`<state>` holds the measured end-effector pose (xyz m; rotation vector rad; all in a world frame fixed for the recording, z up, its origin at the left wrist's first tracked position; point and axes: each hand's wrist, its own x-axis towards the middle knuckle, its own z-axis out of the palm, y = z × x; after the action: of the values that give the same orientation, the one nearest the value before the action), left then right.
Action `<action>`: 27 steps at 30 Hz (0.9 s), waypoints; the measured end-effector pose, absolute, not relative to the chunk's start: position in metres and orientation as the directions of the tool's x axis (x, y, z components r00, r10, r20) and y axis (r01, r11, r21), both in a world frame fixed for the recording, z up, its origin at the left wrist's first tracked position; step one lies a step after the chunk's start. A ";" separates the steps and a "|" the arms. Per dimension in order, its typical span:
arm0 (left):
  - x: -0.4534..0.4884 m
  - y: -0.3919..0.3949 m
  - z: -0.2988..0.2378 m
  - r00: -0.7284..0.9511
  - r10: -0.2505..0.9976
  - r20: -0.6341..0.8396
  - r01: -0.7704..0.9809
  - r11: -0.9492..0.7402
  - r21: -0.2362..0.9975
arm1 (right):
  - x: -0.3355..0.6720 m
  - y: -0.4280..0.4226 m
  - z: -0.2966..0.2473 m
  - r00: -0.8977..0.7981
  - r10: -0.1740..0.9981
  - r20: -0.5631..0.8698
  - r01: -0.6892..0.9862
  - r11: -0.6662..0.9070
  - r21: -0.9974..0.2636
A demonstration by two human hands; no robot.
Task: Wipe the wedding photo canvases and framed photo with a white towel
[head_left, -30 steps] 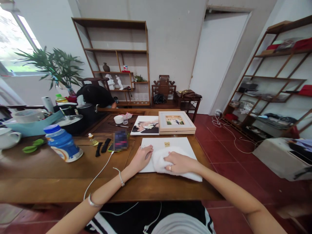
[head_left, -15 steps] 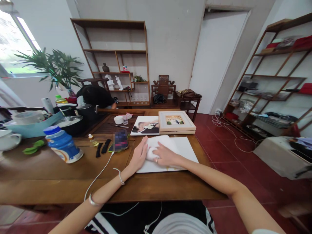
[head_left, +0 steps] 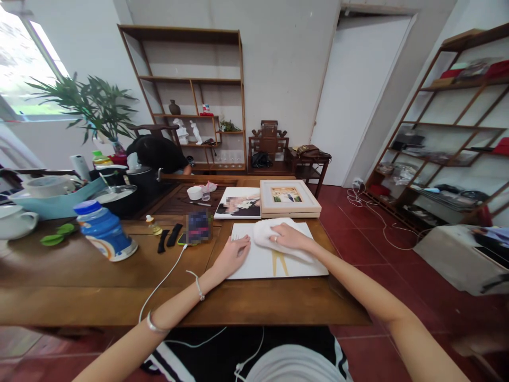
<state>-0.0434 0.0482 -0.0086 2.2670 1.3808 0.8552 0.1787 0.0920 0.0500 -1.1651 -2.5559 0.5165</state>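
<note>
A flat white board (head_left: 300, 268) with a yellow two-legged shape on it lies near the table's front edge. My right hand (head_left: 288, 237) grips a folded white towel (head_left: 264, 232), pressing it against the upper middle of the board. My left hand (head_left: 234, 257) rests on the board's left side, fingers loosely bent and apart from the towel, holding nothing. The towel and right hand cover part of the board's surface.
Behind the board lie a photo print (head_left: 238, 203) and a framed picture (head_left: 290, 197). Left are a phone (head_left: 198, 227) on a white cable, black strips (head_left: 174, 235), a small dropper bottle (head_left: 153, 225) and a large blue bottle (head_left: 105, 231). A person (head_left: 157, 154) leans down across the table.
My right hand has shifted right with the towel, uncovering the yellow shape. My left hand has come away from the towel and bent its fingers.
</note>
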 end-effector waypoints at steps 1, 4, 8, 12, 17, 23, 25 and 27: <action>-0.043 0.048 -0.008 0.346 0.885 0.311 0.680 -0.465 0.567 | 0.174 0.100 0.048 -0.617 0.778 0.120 0.667 0.597 -0.446; -0.044 0.048 -0.008 0.359 0.879 0.314 0.692 -0.477 0.542 | 0.154 0.121 0.044 -0.583 0.800 0.145 0.652 0.566 -0.504; -0.046 0.051 -0.011 0.362 0.872 0.330 0.696 -0.489 0.526 | 0.123 0.135 0.040 -0.595 0.789 0.150 0.594 0.558 -0.579; -0.047 0.052 -0.013 0.366 0.859 0.358 0.692 -0.508 0.513 | 0.113 0.140 0.036 -0.603 0.784 0.144 0.559 0.545 -0.625; -0.047 0.050 -0.011 0.375 0.859 0.349 0.684 -0.511 0.521 | 0.149 0.140 0.035 -0.541 0.833 0.114 0.577 0.467 -0.670; -0.047 0.052 -0.015 0.373 0.867 0.332 0.687 -0.498 0.529 | 0.230 0.125 0.035 -0.309 0.943 0.121 0.638 0.300 -0.709; -0.047 0.052 -0.015 0.369 0.870 0.326 0.688 -0.492 0.534 | 0.252 0.110 0.032 -0.237 0.962 0.133 0.648 0.258 -0.716; -0.046 0.051 -0.014 0.369 0.872 0.321 0.687 -0.488 0.538 | 0.268 0.089 0.029 -0.210 0.969 0.128 0.649 0.236 -0.723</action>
<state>-0.0464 0.0514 -0.0140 2.3215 1.3731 0.8335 0.2680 0.0886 0.0291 -1.4777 -1.9393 0.7234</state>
